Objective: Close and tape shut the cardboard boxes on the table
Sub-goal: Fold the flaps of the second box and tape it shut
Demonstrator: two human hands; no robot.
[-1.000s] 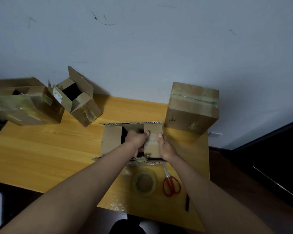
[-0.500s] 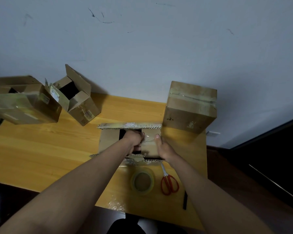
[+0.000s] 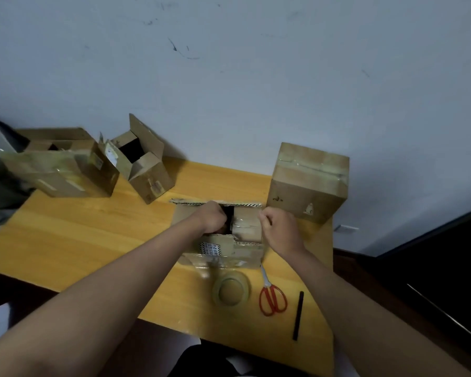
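Note:
An open cardboard box [image 3: 245,250] sits mid-table with its long flaps standing up. My left hand [image 3: 211,217] covers the left inner flap, its fingers curled over that flap's edge into the dark gap. The right inner flap [image 3: 246,223] lies folded down with old tape on it. My right hand [image 3: 279,229] is at the box's right edge, fingers curled around it. A clear tape roll [image 3: 231,291] lies just in front of the box. A taped-shut box [image 3: 307,183] stands at the back right.
Red-handled scissors [image 3: 272,297] and a black pen [image 3: 298,315] lie right of the tape roll. A small open box [image 3: 144,164] and a larger open box [image 3: 60,164] stand at the back left. The table edge [image 3: 174,326] is close in front; a wall rises behind.
My right hand has slid off the right inner flap to the box's right edge. My left hand moved slightly back over the left flap. The near long flap has dropped outward.

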